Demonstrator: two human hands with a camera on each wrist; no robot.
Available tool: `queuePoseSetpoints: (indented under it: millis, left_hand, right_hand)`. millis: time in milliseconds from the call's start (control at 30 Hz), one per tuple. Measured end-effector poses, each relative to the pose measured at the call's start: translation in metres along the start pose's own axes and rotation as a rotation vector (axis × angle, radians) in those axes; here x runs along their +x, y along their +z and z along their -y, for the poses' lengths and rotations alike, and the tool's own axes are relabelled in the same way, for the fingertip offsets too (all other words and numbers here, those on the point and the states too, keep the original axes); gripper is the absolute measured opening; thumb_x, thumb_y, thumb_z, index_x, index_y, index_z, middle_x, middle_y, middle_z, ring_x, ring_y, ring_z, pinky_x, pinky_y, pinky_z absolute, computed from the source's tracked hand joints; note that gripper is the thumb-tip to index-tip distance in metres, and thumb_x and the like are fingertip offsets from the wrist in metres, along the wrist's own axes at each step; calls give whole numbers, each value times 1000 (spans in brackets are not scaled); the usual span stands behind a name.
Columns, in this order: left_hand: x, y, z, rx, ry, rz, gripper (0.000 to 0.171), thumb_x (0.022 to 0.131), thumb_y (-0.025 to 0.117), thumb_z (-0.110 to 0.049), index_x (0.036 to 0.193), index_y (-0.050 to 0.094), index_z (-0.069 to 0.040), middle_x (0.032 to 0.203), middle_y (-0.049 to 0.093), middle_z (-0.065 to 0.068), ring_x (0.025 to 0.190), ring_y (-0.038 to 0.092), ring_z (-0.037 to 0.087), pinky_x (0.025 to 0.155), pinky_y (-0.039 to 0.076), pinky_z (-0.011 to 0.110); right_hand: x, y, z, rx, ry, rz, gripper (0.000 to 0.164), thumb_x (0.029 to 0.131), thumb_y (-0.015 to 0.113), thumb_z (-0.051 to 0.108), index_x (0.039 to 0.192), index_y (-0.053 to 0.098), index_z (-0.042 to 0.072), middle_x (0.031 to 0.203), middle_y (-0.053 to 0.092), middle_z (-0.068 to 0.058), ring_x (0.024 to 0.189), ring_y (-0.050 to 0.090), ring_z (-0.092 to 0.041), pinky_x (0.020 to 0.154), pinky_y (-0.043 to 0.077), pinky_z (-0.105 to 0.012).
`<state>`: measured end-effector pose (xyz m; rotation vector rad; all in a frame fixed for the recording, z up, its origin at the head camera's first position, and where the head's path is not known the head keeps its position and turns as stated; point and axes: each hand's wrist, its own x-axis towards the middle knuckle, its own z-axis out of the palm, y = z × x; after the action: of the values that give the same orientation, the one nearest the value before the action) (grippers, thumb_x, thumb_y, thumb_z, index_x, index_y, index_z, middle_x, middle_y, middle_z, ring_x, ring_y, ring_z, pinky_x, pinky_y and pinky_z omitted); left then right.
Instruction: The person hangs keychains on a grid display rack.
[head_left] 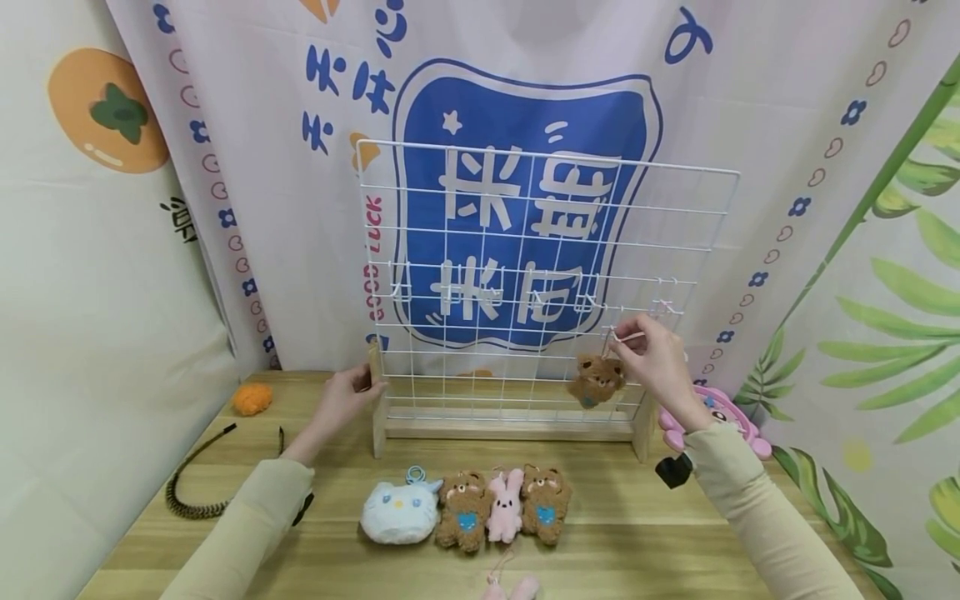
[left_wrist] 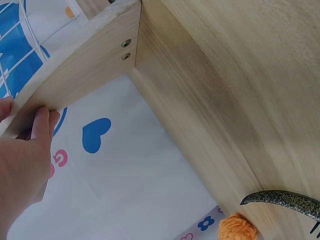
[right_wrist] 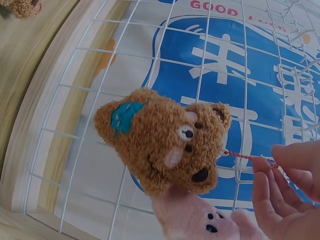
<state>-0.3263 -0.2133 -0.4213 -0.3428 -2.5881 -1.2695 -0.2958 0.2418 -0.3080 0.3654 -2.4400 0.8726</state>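
Note:
My right hand (head_left: 651, 354) pinches the thin cord of a brown teddy bear plush charm (head_left: 597, 380) at the lower right of a white wire grid (head_left: 540, 242). In the right wrist view, the bear (right_wrist: 165, 142) hangs by a reddish twisted cord (right_wrist: 245, 156) between my thumb and fingers, close to the wires. A pink plush (right_wrist: 197, 220) with dark eyes shows just beside it, partly hidden. My left hand (head_left: 348, 396) grips the wooden side post (head_left: 377, 400) of the grid's stand, thumb on one side and fingers on the other.
Along the table front lie a white cat plush (head_left: 400, 510), two brown bears (head_left: 465, 512) and a pink rabbit (head_left: 506, 507); another pink plush (head_left: 513, 588) is cut off below. Several hooks line the grid. A headband (head_left: 191, 500), orange yarn ball (head_left: 252, 398) and pink plastic item (head_left: 723, 417) lie outward.

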Motion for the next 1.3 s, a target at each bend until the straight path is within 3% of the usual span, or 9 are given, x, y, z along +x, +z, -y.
queuePoseSetpoints:
  millis: [233,500,633,767,1100,1300]
  left_hand:
    - [0,-1,2,-11,-18,24,44,98,61,-14,131,54,14,127,61,34,117,62,46,95,57,49]
    - [0,-1,2,-13,-19,17,42,97,62,-14,128,56,14,125,62,34,115,63,45,94,58,48]
    - [1,-1,2,-14,-24,16,41,97,62,-14,127,56,13,124,63,34,114,64,45,93,58,47]
    - [1,-1,2,-10,-31,24,42,98,62,-15,128,56,13,125,62,34,115,64,45,94,58,47]
    - [1,-1,3,-8,-24,20,44,97,62,-14,130,54,14,127,61,34,117,62,46,95,57,49]
    - [1,0,2,1,-24,16,42,97,63,-15,128,56,13,124,63,33,114,64,45,92,59,48]
  right_hand:
    - [-1,1,1,-29,-23,-25,15,91,70,8,101,63,0,100,70,-19,88,72,-32,76,62,-45]
    - [-1,1,1,-21,-40,-38,13,90,70,6,100,63,0,99,70,-19,87,72,-32,74,63,-41]
    - [-2,2,1,1,-52,-50,12,90,70,5,99,64,0,99,70,-19,87,72,-33,71,61,-21]
    - [-2,3,0,23,-77,-86,9,89,69,2,96,65,-1,97,70,-19,84,72,-32,68,46,0]
    - [0,8,-1,38,-199,-235,7,83,72,-6,88,67,-4,89,70,-21,76,67,-29,69,43,6]
    - [1,7,-2,52,-221,-280,9,83,73,-7,88,67,-5,89,69,-20,76,67,-27,71,44,6]
